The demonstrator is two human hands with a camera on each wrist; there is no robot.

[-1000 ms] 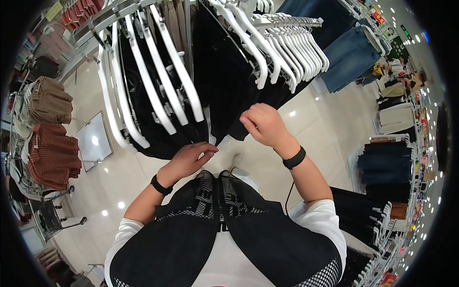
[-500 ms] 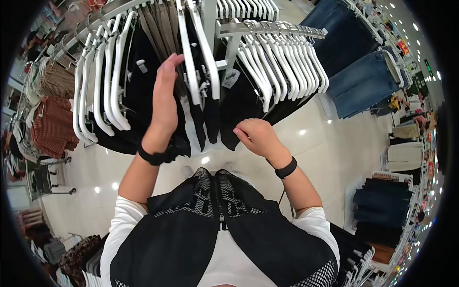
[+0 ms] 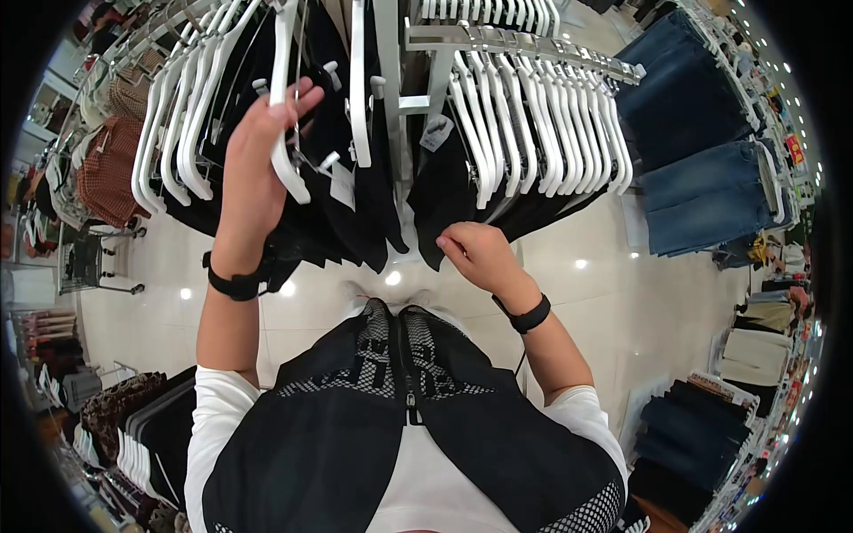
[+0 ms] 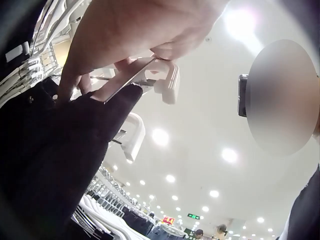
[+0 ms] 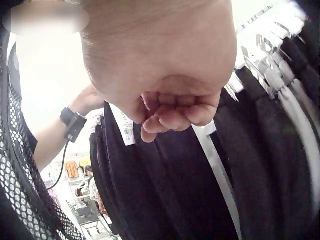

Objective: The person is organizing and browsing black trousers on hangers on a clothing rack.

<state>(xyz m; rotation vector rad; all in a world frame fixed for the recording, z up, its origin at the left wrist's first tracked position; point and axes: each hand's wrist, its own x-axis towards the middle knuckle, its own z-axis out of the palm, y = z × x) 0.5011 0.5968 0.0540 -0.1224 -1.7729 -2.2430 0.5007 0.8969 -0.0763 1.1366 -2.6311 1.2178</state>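
In the head view my left hand (image 3: 253, 164) grips a white hanger (image 3: 290, 178) at the left rack, its thumb on the near side and fingers reaching behind. Black trousers (image 3: 311, 218) hang around it. The left wrist view shows the dark cloth (image 4: 55, 150) close below that hand, beside the hanger's white curved end (image 4: 171, 85). My right hand (image 3: 480, 253) is loosely curled with nothing in it, in front of a black garment (image 3: 440, 200) under the right-hand rail. Seen from the right wrist, its bent fingers (image 5: 167, 117) overlap dark hanging cloth (image 5: 165, 175).
A metal rail (image 3: 533, 44) holds a tight row of white hangers (image 3: 533, 133). More white hangers (image 3: 182, 124) crowd the left rack. Jeans (image 3: 706, 191) hang at the right, and a checked red-brown garment (image 3: 111, 173) at the left. Pale tiled floor (image 3: 569, 293) lies between the racks.
My left hand has risen from below the hangers, then moved left and taken hold of a white hanger. Some left-rack hangers have shifted apart. My right hand stays about where it was, loosely curled.
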